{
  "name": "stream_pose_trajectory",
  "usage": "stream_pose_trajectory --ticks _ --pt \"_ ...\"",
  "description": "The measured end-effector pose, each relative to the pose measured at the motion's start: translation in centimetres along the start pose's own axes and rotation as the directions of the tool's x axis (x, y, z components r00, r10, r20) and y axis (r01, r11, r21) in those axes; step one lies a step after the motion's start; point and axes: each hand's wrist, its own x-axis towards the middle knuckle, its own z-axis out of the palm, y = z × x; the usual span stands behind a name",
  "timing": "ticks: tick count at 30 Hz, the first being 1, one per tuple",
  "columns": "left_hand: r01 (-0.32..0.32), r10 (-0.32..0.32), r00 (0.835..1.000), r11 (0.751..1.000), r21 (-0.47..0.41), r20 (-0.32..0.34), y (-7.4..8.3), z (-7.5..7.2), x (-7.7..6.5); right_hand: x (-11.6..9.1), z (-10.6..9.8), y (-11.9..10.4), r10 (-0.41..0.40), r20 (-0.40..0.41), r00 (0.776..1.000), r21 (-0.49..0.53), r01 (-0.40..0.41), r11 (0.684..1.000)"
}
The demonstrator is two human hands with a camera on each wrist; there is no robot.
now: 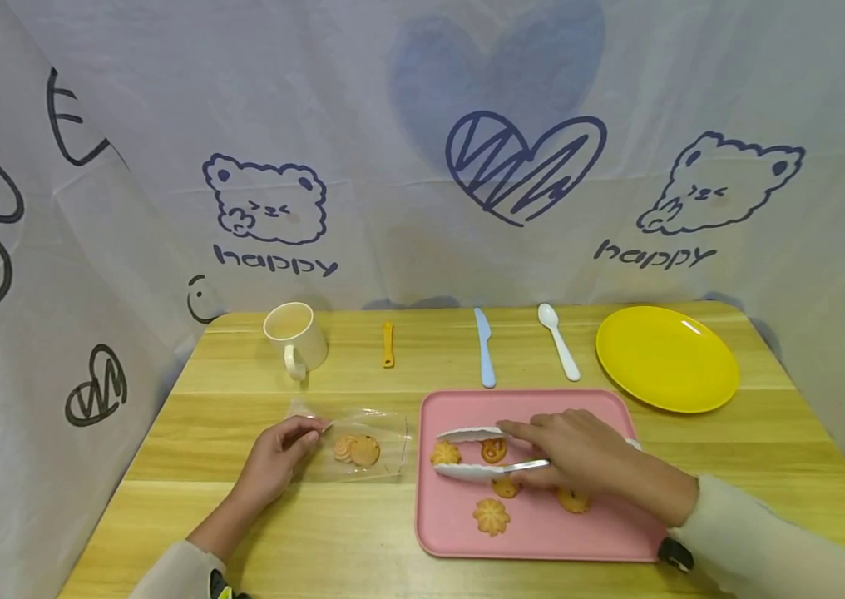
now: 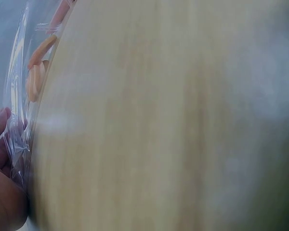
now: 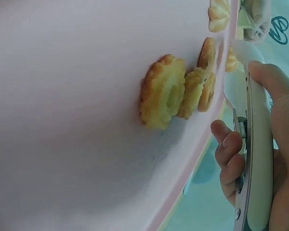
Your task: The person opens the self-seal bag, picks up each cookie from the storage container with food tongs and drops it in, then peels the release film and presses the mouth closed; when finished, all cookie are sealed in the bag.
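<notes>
Right hand [image 1: 575, 449] over the pink tray [image 1: 542, 541] grips the white-tipped tongs [image 1: 467, 472], fingers and thumb wrapped about the handles; left hand [image 1: 280, 453], left of the tray, pinches the near end of a clear bag [image 1: 391, 449] between thumb and fingers. The bag lies just beside the tray's left edge, its length running toward that edge, with cookies [image 1: 364, 451] overlapping inside. The tongs lie left to right above the tray, tips pointing at its left edge and standing a little apart with a flower-shaped cookie [image 1: 446, 453] between them; whether they touch it, I cannot tell. More cookies [image 1: 492, 517] lie in the tray, one partly covered by the lower tong arm, another by the right hand, so their full number is unclear. The right sleeve [image 1: 767, 532] covers the tray's near right corner. In the left wrist view, the hand is cut off and the desk [image 1: 318, 532] blurred. Beyond the tray's far left corner, an upright cream mug [image 1: 306, 343] turns its handle toward the near side; past the far right corner lies a yellow plate [image 1: 665, 358].
</notes>
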Motion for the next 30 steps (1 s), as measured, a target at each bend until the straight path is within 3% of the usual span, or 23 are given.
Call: stream_pose_trajectory --ticks 15,30 --pt "-0.006 0.006 1.000 1.000 -0.010 0.005 -0.1 -0.1 -0.1 2.7 -0.4 -1.3 -0.007 -0.008 1.000 -0.011 0.007 1.000" --pt "-0.004 0.004 1.000 1.000 0.002 0.005 -0.1 -0.2 0.0 6.2 0.9 -3.6 -0.031 -0.009 0.999 0.000 0.031 1.000"
